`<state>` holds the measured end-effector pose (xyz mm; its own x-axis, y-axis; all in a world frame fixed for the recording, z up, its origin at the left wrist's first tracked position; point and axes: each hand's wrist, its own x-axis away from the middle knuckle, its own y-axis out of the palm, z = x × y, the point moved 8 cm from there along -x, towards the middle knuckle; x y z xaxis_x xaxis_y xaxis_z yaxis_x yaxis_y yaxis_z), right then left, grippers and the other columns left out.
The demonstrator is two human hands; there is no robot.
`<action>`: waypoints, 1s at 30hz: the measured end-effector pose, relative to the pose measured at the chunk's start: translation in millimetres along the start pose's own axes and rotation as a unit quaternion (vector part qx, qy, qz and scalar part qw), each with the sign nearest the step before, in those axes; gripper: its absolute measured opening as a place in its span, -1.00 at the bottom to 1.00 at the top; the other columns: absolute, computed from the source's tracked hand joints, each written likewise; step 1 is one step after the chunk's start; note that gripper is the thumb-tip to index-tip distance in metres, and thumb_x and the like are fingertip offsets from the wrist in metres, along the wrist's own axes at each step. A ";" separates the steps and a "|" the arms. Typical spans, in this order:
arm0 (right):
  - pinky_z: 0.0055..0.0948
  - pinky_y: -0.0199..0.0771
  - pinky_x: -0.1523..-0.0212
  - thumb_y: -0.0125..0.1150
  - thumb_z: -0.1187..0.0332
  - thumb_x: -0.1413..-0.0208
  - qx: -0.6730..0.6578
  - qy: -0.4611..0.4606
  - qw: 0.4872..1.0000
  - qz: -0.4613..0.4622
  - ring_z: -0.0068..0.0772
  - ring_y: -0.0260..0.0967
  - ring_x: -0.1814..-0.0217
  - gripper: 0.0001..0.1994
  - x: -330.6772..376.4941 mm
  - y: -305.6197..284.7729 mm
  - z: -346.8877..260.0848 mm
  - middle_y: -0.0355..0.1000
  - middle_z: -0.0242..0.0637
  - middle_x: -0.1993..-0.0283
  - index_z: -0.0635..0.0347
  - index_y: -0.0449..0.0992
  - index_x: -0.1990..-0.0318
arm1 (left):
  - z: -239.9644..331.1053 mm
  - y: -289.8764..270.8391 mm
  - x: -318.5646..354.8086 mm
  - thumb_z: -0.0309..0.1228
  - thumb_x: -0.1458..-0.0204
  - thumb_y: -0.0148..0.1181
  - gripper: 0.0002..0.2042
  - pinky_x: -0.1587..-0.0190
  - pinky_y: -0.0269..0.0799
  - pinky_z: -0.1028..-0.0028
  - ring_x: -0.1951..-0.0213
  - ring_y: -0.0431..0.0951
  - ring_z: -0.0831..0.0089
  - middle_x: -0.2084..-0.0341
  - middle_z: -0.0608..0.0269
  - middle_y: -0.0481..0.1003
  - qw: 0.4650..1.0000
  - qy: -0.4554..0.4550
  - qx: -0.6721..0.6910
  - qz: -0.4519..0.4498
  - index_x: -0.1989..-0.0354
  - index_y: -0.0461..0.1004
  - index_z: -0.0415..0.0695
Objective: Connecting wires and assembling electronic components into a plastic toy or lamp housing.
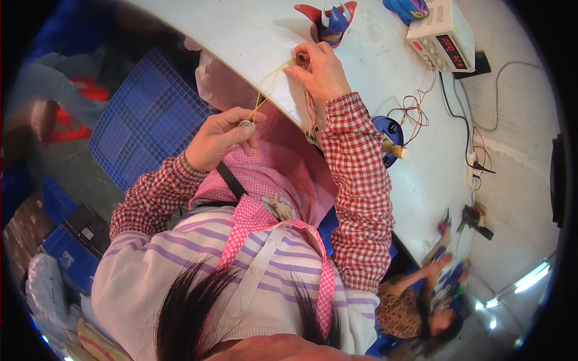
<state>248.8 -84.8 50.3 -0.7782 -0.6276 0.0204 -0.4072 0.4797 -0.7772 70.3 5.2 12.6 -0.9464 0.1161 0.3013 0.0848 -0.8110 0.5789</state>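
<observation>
My left hand [220, 138] is closed in a pinch over the apron, holding a small round silvery part [245, 123]. Thin yellow wires [259, 102] run from it up to my right hand [322, 72], which is at the table's edge. The right fingers are closed on a small dark part [300, 58] at the other end of the wires; its kind is too small to tell. More thin reddish wires [309, 102] hang below the right hand, ending at a small greenish board [311, 138]. Just beyond the right hand stands a blue and purple toy head with a red collar [331, 24].
A white power supply [442, 37] stands at the far right of the white table [241, 27]. Its red and black leads [415, 108] lead to a round blue piece [388, 129]. A blue plastic basket [150, 114] is at left. Another person [415, 307] works lower right.
</observation>
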 end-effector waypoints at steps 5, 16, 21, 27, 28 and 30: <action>-0.39 0.46 0.31 0.21 0.40 0.09 0.078 -0.042 0.993 0.076 -0.24 0.39 0.40 -0.81 2.2 1.7 -3.2 0.27 -0.24 0.27 0.15 0.43 0.27 | 2.8 -11.0 -2.3 -0.55 -0.08 0.05 -0.72 0.41 0.43 0.69 0.43 0.46 0.56 0.37 0.17 0.45 0.999 0.008 0.029 0.037 0.02 0.36 -0.33; -0.43 0.46 0.52 0.18 0.43 0.09 0.226 -0.122 0.934 0.246 -0.18 0.36 0.57 -0.89 4.7 0.2 -10.9 0.29 -0.22 0.32 0.19 0.41 0.38 | -5.8 -12.5 -4.7 -0.54 -0.08 0.06 -0.71 0.38 0.43 0.69 0.39 0.46 0.57 0.36 0.19 0.45 0.997 -0.006 0.058 0.056 0.01 0.36 -0.32; -0.40 0.48 0.47 0.19 0.44 0.10 0.216 -0.118 0.940 0.235 -0.17 0.37 0.54 -0.88 3.5 1.5 -8.0 0.29 -0.22 0.31 0.18 0.43 0.35 | -15.1 -3.6 -10.0 -0.54 -0.09 0.05 -0.72 0.36 0.43 0.68 0.38 0.46 0.57 0.35 0.19 0.45 0.998 -0.016 0.046 0.040 0.01 0.36 -0.32; -0.37 0.48 0.40 0.18 0.45 0.11 0.170 -0.093 0.961 0.197 -0.20 0.37 0.49 -0.82 6.1 -1.7 -4.4 0.30 -0.20 0.27 0.16 0.46 0.27 | -26.9 11.3 -17.2 -0.54 -0.09 0.05 -0.75 0.35 0.43 0.67 0.40 0.46 0.57 0.35 0.20 0.45 0.998 -0.034 0.040 0.021 0.05 0.36 -0.30; -0.37 0.48 0.40 0.18 0.45 0.11 0.170 -0.089 0.962 0.193 -0.20 0.37 0.49 -0.82 7.2 -4.6 -3.9 0.30 -0.20 0.27 0.16 0.46 0.27 | -27.7 13.4 -18.2 -0.54 -0.09 0.05 -0.75 0.35 0.43 0.67 0.40 0.46 0.57 0.35 0.20 0.45 0.998 -0.035 0.039 0.019 0.05 0.36 -0.30; -0.39 0.46 0.38 0.17 0.46 0.10 0.154 -0.152 0.949 0.230 -0.22 0.35 0.48 -0.79 19.7 -17.8 -15.7 0.30 -0.21 0.25 0.15 0.46 0.24 | -31.4 17.2 -18.4 -0.54 -0.08 0.05 -0.76 0.35 0.43 0.67 0.40 0.46 0.57 0.35 0.20 0.45 0.998 -0.045 0.033 0.013 0.06 0.35 -0.28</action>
<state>233.2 -96.1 74.5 -0.6472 -0.5651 -0.5117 0.1380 0.5733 -0.8077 79.4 -28.9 -6.8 -0.9121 0.1485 0.3820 0.1326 -0.7751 0.6178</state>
